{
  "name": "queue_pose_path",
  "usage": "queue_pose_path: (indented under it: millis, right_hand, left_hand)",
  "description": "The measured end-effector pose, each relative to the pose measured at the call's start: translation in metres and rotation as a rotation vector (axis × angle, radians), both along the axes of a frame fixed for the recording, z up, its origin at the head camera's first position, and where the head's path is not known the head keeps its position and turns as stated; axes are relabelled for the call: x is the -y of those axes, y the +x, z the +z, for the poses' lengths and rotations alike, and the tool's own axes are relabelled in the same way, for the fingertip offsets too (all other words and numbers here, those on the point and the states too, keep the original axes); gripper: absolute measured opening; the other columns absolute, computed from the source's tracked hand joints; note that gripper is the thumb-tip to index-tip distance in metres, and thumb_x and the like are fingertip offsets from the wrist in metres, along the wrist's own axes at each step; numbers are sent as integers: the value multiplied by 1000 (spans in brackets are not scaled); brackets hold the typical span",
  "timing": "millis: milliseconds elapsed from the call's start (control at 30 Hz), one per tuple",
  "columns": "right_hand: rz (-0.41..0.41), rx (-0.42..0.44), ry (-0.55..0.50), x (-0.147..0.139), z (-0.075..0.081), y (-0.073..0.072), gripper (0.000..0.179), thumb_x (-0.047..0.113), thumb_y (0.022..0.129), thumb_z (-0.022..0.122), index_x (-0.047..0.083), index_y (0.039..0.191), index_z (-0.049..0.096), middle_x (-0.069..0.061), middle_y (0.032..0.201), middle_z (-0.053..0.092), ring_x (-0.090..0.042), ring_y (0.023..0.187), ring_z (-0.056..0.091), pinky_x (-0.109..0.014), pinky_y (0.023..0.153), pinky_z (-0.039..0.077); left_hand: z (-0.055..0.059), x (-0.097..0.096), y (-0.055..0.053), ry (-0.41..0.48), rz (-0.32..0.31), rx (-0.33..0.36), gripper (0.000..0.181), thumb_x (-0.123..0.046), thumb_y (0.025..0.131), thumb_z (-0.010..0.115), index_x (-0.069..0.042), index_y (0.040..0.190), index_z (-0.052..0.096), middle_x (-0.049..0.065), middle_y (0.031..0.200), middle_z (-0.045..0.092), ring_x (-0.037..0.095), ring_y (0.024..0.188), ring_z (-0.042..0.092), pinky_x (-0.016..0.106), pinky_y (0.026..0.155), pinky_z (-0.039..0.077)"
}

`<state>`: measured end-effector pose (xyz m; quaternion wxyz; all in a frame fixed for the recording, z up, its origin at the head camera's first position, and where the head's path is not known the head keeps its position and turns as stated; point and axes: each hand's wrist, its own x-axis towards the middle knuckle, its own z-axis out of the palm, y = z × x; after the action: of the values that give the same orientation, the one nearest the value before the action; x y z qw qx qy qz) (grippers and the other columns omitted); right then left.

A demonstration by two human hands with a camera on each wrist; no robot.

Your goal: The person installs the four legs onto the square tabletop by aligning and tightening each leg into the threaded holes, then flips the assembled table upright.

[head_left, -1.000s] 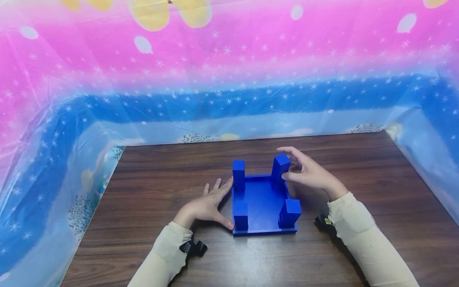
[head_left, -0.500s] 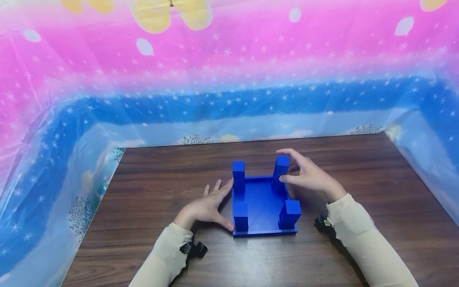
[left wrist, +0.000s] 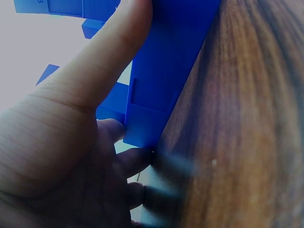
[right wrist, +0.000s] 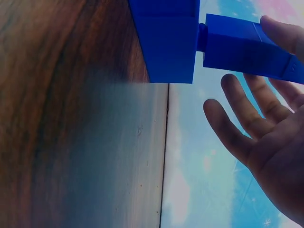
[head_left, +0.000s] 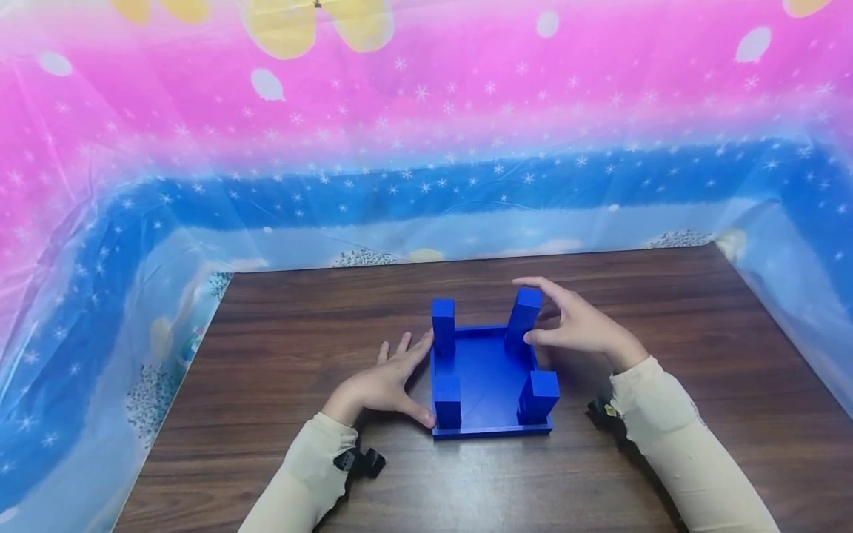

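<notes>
A blue square base [head_left: 486, 385] with a raised rim lies on the table, a blocky blue leg standing at each corner. My left hand [head_left: 383, 381] spreads along its left side, thumb at the near corner and forefinger by the far one. In the left wrist view the thumb [left wrist: 102, 66] presses against the base's side wall [left wrist: 161, 71]. At the far right corner, my right hand [head_left: 580, 322] holds the leg [head_left: 523, 322] between thumb and fingers. This leg tilts slightly right; the right wrist view shows a short round peg [right wrist: 203, 37] between it and the base.
The brown wooden table [head_left: 300, 311] bears the base near its middle. A pink and blue patterned cloth [head_left: 413, 170] hangs behind and along both sides. Black wrist straps with small devices [head_left: 360, 460] sit on the sleeves.
The far right leg turned and straightened at half a second ago, and now leans slightly right again. My right thumb shifted a little with it. The left hand and base stay put.
</notes>
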<state>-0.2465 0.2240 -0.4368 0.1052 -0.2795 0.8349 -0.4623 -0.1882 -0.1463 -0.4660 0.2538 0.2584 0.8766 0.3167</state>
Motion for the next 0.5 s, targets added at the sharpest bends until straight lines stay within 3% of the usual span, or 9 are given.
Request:
queue_pose_path:
  millis: [133,233,333,433,500]
  right_hand:
    - [40,3,-76,-1,1,0,82,-12,89,66,22,160,41,-20,158,48,-31,110,63,-35,73,57]
    - [75,-1,-192,0,0,-1,78,-19,90,54,13,160,40,-29,148,56,-23,109,67,-30,66,50]
    - [104,10,-285,3,1,-1,71,-18,93,52,6,159,39,-33,143,58,-18,118,68,-31,74,53]
    - [111,31,-307,5,1,0,69,-15,95,53,5,159,38,-34,144,57,-18,121,68,-33,82,57]
    - [107,46,-308,7,2,1,69,-14,95,53,5,160,38,-35,144,57,-20,119,68,-33,80,57]
  left_hand:
    - [0,0,0,-4,-2,-3,145,-52,71,96,-17,170,-4,4,177,-1,28,160,-20,57,124,-20]
    - [1,-1,0,-9,0,-3,145,-52,71,96,-18,170,-5,2,177,-1,27,160,-21,56,124,-20]
    - [3,-1,0,-9,2,-4,144,-49,72,96,-18,170,-5,3,177,0,27,159,-21,56,124,-20]
    - [3,0,0,-10,3,-1,144,-49,72,96,-18,170,-4,3,177,-1,27,159,-21,56,124,-21]
    - [3,0,0,-9,1,-2,144,-50,72,96,-18,170,-4,3,177,-1,27,159,-21,56,123,-21]
